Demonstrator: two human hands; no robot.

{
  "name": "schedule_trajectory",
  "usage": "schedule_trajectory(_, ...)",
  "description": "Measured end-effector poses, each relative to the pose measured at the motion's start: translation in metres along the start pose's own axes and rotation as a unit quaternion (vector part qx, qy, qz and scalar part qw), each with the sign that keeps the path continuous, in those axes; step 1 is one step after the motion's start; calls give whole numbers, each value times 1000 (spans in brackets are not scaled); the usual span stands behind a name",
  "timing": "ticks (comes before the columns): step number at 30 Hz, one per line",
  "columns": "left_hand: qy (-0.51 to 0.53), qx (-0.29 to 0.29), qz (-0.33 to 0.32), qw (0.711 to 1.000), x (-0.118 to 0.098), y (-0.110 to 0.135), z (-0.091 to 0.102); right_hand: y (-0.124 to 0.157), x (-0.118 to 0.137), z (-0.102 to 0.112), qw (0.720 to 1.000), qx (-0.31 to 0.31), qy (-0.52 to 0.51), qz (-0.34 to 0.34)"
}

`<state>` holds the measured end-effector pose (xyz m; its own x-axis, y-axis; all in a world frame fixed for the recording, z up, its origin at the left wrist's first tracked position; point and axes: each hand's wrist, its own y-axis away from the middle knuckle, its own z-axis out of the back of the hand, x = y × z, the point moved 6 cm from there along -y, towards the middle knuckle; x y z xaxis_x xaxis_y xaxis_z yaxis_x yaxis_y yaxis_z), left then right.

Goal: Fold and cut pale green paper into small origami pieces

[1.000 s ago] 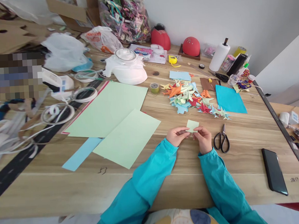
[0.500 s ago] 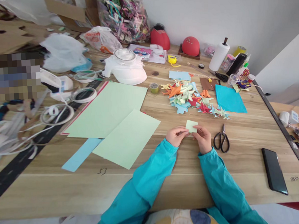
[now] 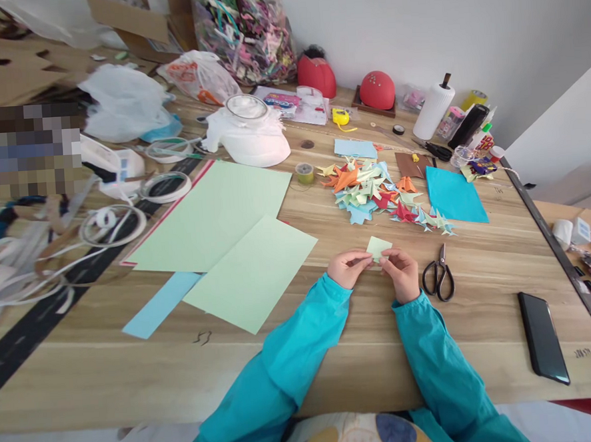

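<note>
- left hand (image 3: 349, 268) and right hand (image 3: 401, 273) sit low in the middle of the frame, both just above the bench (image 3: 434, 359)
- both grips are closed on the small green paper (image 3: 378, 247): thumb and fingertips of each hand pinch its lower edge from either side, and the rest of the piece sticks up and away from the person
- so the paper is up in the fingers, not lying flat, right between the two hands
- scissors (image 3: 438, 275) lie just right of the right hand, apart from it, tips pointing up the frame
- the pile of folded paper shapes (image 3: 374, 193) is above the hands, near but not touching
- big pale green sheets (image 3: 251, 274) lie to the left, a black phone (image 3: 543, 346) at lower right
- what could go wrong, imo: the hold is only at one edge, so the free part can flop or twist and any crease would come out crooked
- uneven pinching could also tear or crumple the thin piece
- a right wrist sliding sideways could knock the scissors
</note>
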<state>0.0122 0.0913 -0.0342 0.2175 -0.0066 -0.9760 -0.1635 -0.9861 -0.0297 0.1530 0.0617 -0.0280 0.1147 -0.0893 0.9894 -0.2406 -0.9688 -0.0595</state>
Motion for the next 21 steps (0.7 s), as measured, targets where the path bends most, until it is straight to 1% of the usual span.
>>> schedule_trajectory(6, -56, -7, -22, 998, -5, 2, 0, -1, -2, 3, 999, -39, -7, -4)
schedule_trajectory(9, -66, -12, -26, 997, -5, 3, -2, -1, -3, 6, 998, -59, -12, -12)
schedule_trajectory(12, -45, -21, -4, 999, -1, 5, -4, -1, -2, 7, 997, -74, -11, -11)
schedule_trajectory(18, -14, -42, 62, 997, 7, 8, -8, -2, 1, 7, 996, -86, -19, -10)
schedule_trajectory(21, 27, -26, 91, 995, 6, 8, -12, -2, 0, 8, 995, -91, -22, -14)
